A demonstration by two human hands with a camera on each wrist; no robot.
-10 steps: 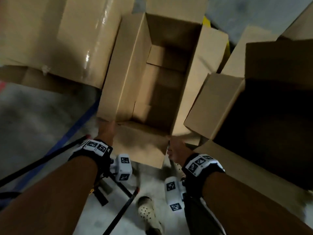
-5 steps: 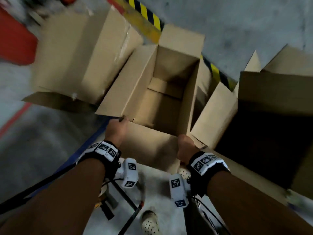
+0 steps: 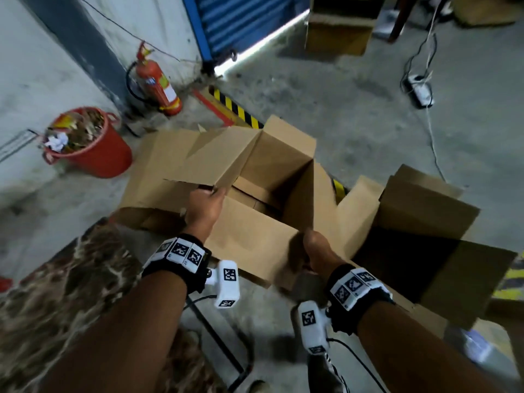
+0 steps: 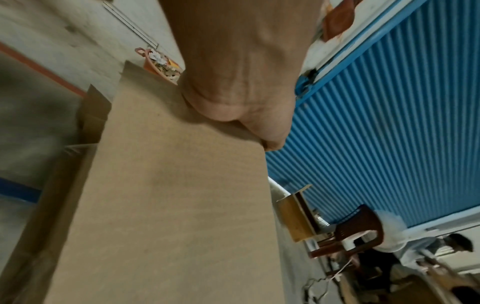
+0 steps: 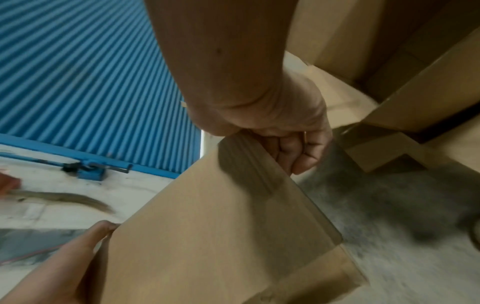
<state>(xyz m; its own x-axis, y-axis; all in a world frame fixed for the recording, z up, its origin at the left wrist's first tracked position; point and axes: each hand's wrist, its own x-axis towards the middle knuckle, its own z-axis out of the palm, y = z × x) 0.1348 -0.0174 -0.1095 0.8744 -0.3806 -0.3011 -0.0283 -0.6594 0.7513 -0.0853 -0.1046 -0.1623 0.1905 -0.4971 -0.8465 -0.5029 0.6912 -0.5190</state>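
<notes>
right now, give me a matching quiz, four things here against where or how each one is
Things:
1 box
2 bucket
3 extinguisher
4 power strip

States:
a full of scraps
b white, on the floor
c gripped by left hand and right hand
d red, leaning beside the blue shutter

Pairs: 1-c, 2-a, 3-d, 4-b
</notes>
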